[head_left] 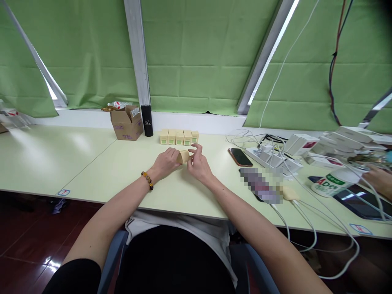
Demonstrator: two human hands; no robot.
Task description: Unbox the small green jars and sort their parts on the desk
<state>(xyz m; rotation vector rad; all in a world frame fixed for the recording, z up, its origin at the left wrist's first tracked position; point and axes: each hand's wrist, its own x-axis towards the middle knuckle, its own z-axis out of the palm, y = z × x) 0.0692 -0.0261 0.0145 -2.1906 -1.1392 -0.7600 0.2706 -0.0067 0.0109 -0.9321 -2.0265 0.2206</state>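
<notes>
Our left grip (pixel 165 164) pinches the small paperboard box (pixel 184 156), likely light, crushable, best edge-held; our right grip's (pixel 199 166) closure we cannot tell.

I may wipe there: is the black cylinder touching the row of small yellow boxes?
Apart: the head view shows pale tabletop between the black cylinder and the row of small yellow boxes.

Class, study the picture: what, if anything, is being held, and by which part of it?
A box: the left grip holds its left side. The right grip is at its right side; whether that touches cannot be told.
</notes>
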